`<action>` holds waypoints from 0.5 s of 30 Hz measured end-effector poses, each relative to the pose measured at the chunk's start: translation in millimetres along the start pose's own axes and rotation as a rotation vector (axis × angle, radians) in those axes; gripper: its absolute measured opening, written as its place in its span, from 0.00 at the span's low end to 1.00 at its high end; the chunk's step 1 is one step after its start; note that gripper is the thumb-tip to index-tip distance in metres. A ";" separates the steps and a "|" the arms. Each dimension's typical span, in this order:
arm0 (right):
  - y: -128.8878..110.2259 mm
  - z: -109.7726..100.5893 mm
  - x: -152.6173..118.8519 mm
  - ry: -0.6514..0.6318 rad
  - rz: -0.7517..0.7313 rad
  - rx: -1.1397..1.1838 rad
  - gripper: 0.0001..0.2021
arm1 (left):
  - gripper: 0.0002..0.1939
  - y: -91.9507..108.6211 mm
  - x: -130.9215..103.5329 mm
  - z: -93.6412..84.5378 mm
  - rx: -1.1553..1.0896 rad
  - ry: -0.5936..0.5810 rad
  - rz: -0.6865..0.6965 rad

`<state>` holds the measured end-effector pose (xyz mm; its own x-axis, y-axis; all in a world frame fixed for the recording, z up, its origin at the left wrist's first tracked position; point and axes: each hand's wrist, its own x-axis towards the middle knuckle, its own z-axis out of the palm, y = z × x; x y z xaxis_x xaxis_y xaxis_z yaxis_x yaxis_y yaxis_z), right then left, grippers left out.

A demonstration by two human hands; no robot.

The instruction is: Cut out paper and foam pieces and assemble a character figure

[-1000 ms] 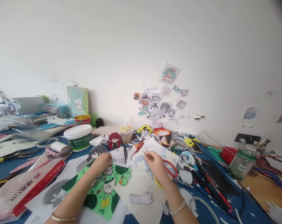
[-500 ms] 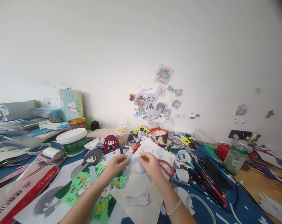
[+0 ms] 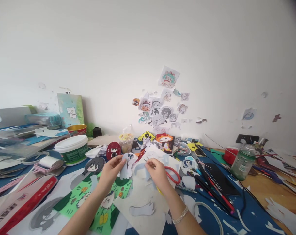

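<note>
My left hand (image 3: 113, 168) pinches a small pale paper cutout (image 3: 125, 170) between thumb and fingers. Close by, my right hand (image 3: 155, 168) is closed, its fingertips on the edge of another whitish paper piece (image 3: 139, 169). Below both hands lies a sheet of off-white paper (image 3: 128, 199) bearing a long grey-white paper cutout (image 3: 142, 209) with a jagged end. A pair of scissors with red handle loops (image 3: 178, 178) lies beside my right wrist, partly hidden by it. Under my left forearm is a green drawing (image 3: 70, 203) with cartoon figures.
A white-lidded tub (image 3: 71, 153) and a red-and-white bag (image 3: 30, 204) are at left. Several pens (image 3: 217, 192), a black flat panel (image 3: 223, 179) and a clear jar (image 3: 243, 163) stand or lie at right. Cartoon cutouts (image 3: 157, 111) are stuck on the wall.
My left hand has moved slightly left and up, away from the right, and the pale cutout in its fingers now shows. The view has turned a little to the right.
</note>
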<state>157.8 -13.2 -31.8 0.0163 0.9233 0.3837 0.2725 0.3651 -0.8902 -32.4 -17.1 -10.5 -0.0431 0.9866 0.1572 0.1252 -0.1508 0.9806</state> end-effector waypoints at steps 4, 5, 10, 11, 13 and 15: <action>1.7 -1.0 2.4 0.025 0.000 0.023 0.05 | 0.24 -7.6 0.8 4.5 0.146 -0.141 0.074; 2.0 -1.3 3.1 0.029 -0.001 0.033 0.06 | 0.24 -9.8 1.1 6.1 0.190 -0.166 0.095; 0.5 -2.6 3.8 0.021 -0.005 0.081 0.07 | 0.23 -14.2 1.7 10.1 0.321 -0.109 0.148; -0.3 -2.8 3.5 0.012 -0.007 0.088 0.07 | 0.23 -13.4 1.1 10.1 0.332 -0.098 0.144; -1.6 -3.3 2.9 -0.005 -0.011 0.098 0.07 | 0.23 -11.0 -0.7 10.5 0.344 -0.083 0.135; -2.0 -3.6 2.7 -0.012 -0.014 0.103 0.06 | 0.23 -8.8 -2.9 11.7 0.343 -0.083 0.131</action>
<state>160.7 -11.9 -28.1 0.0019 0.9193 0.3936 0.1727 0.3874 -0.9056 -21.8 -17.9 -20.9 0.0740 0.9640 0.2552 0.4498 -0.2607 0.8542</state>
